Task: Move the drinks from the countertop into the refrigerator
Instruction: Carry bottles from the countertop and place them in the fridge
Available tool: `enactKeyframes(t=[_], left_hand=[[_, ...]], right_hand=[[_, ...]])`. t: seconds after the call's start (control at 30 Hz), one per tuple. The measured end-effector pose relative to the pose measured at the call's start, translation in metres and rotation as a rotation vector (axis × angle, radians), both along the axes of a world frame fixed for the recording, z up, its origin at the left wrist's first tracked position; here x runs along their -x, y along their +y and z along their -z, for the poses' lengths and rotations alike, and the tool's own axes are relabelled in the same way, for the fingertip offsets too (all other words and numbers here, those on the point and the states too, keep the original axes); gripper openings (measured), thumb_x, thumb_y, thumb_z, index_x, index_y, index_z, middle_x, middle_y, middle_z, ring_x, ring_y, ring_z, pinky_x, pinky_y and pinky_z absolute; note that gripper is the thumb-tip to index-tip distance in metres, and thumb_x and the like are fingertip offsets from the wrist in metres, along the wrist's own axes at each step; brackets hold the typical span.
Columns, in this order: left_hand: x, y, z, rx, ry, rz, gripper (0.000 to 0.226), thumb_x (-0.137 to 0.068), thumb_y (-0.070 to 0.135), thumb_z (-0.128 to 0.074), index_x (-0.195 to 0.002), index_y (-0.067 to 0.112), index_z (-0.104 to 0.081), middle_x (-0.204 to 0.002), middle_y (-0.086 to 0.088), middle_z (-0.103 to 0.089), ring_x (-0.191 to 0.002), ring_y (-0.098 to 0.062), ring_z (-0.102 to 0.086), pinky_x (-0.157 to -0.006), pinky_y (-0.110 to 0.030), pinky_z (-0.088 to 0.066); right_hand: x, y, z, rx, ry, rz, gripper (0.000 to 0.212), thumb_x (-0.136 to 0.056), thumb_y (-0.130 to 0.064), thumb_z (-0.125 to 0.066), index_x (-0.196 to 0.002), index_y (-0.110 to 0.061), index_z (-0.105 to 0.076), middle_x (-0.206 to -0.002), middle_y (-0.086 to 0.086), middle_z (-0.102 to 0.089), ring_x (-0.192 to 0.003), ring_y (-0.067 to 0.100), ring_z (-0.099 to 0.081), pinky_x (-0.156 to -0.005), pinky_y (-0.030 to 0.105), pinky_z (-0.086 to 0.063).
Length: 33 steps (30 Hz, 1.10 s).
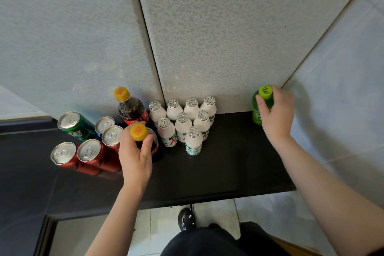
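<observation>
Grey speckled wall panels (207, 37) behind, pale tiled wall (342, 89) on the right. Black glossy desk (239, 162) runs along them - all the drinks stand upright on it.

My left hand (135, 158) - fingers and thumb curled round the neck of a dark cola bottle with a yellow screw cap (138, 132), at the front of the group left of centre. Cap sticks up above my fingers. Can't tell whether its base is on the desk or just off it.

My right hand (277, 114) - wrapped round a green plastic bottle with a lime-green cap (256, 114), at the desk's back right corner, close to both walls, well apart from the rest.

Second yellow-capped cola bottle (133, 110) stands just behind the one I'm holding, near the wall.

Left of the colas: a green can (76, 125) at the back, three red cans (93, 154) in front, and one more can (104, 124) with only a blue sliver of its side showing.

Right of the colas: eight small white bottles with foil lids (182, 129), packed in a tight triangle - four at the back, three, then one in front.

Below the desk edge, a black clog (186, 219) on the tile floor.
</observation>
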State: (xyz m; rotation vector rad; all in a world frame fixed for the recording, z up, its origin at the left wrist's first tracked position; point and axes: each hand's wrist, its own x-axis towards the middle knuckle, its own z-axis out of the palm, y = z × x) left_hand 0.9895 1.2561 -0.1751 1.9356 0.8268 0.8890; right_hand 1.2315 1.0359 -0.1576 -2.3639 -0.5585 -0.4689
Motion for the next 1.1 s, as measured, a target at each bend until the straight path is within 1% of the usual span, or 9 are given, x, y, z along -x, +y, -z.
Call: enactKeyframes(t=[0.1, 0.17, 0.23, 0.37, 0.5, 0.63, 0.87, 0.97, 1.1], left_hand=[[0.003, 0.001, -0.004, 0.029, 0.001, -0.016, 0.034, -0.085, 0.043, -0.043, -0.1, 0.015, -0.055, -0.091, 0.003, -0.057, -0.084, -0.004, -0.049, -0.072, -0.015, -0.034], [0.007, -0.001, -0.008, 0.057, -0.027, -0.051, 0.022, -0.087, 0.041, -0.042, -0.092, 0.022, -0.052, -0.082, 0.011, -0.055, -0.074, 0.005, -0.048, -0.068, -0.016, -0.034], [0.012, -0.003, -0.012, 0.083, -0.084, -0.067, 0.02, -0.09, 0.039, -0.04, -0.091, 0.024, -0.055, -0.085, 0.019, -0.058, -0.081, 0.009, -0.053, -0.073, -0.015, -0.038], [0.024, -0.014, -0.018, 0.155, -0.133, -0.046, 0.039, -0.091, 0.042, -0.037, -0.096, 0.013, -0.064, -0.094, 0.01, -0.064, -0.092, -0.004, -0.058, -0.082, -0.016, -0.042], [0.043, -0.031, -0.031, 0.21, -0.172, -0.108, 0.042, -0.09, 0.043, -0.036, -0.094, 0.012, -0.064, -0.098, -0.003, -0.066, -0.095, -0.014, -0.06, -0.085, -0.024, -0.044], [0.071, -0.052, -0.042, 0.253, -0.18, -0.21, 0.041, -0.088, 0.044, -0.038, -0.094, 0.014, -0.064, -0.096, 0.002, -0.065, -0.093, -0.016, -0.06, -0.082, -0.028, -0.046], [0.152, -0.091, -0.044, 0.278, -0.224, -0.416, 0.041, -0.086, 0.044, -0.039, -0.089, 0.013, -0.065, -0.092, -0.002, -0.066, -0.086, -0.017, -0.061, -0.074, -0.019, -0.048], [0.196, -0.121, -0.042, 0.298, -0.245, -0.571, 0.035, -0.086, 0.045, -0.039, -0.087, 0.022, -0.066, -0.09, -0.001, -0.066, -0.084, -0.014, -0.061, -0.073, -0.02, -0.05], [0.26, -0.17, -0.031, 0.313, -0.287, -0.792, 0.038, -0.085, 0.044, -0.042, -0.092, 0.014, -0.064, -0.094, 0.0, -0.068, -0.086, -0.012, -0.062, -0.072, -0.016, -0.05]], right_hand=[[0.009, 0.0, 0.001, 0.018, -0.015, -0.04, 0.027, -0.091, -0.027, -0.058, -0.107, -0.004, -0.059, -0.102, 0.013, -0.061, -0.099, 0.029, -0.051, -0.08, 0.026, -0.034], [0.014, -0.003, 0.0, -0.078, 0.015, 0.027, 0.025, -0.093, -0.028, -0.056, -0.102, -0.005, -0.059, -0.097, 0.011, -0.06, -0.095, 0.029, -0.053, -0.079, 0.026, -0.034], [0.023, -0.005, -0.005, -0.224, 0.034, 0.082, 0.022, -0.094, -0.027, -0.052, -0.096, -0.006, -0.057, -0.089, 0.003, -0.055, -0.089, 0.026, -0.053, -0.077, 0.026, -0.034], [0.057, 0.003, -0.021, -0.338, 0.015, -0.011, 0.021, -0.095, -0.029, -0.047, -0.094, -0.009, -0.054, -0.087, 0.0, -0.052, -0.083, 0.01, -0.045, -0.077, 0.025, -0.035], [0.095, 0.012, -0.041, -0.353, -0.027, -0.16, 0.024, -0.095, -0.029, -0.045, -0.096, -0.007, -0.054, -0.089, -0.001, -0.048, -0.086, 0.006, -0.041, -0.077, 0.018, -0.03], [0.129, 0.021, -0.058, -0.421, -0.033, -0.335, 0.027, -0.094, -0.023, -0.044, -0.102, 0.001, -0.054, -0.094, 0.001, -0.048, -0.089, 0.004, -0.041, -0.084, 0.008, -0.032], [0.194, 0.043, -0.05, -0.396, 0.159, -0.736, 0.036, -0.094, -0.03, -0.041, -0.103, 0.003, -0.053, -0.094, 0.009, -0.054, -0.087, 0.022, -0.052, -0.084, 0.031, -0.042], [0.223, 0.05, -0.039, -0.359, 0.222, -0.909, 0.035, -0.094, -0.029, -0.041, -0.101, 0.003, -0.053, -0.092, 0.01, -0.054, -0.087, 0.025, -0.052, -0.082, 0.038, -0.044], [0.271, 0.062, -0.019, -0.315, 0.357, -1.112, 0.038, -0.094, -0.033, -0.041, -0.104, 0.001, -0.054, -0.097, 0.01, -0.056, -0.092, 0.027, -0.052, -0.086, 0.036, -0.042]])
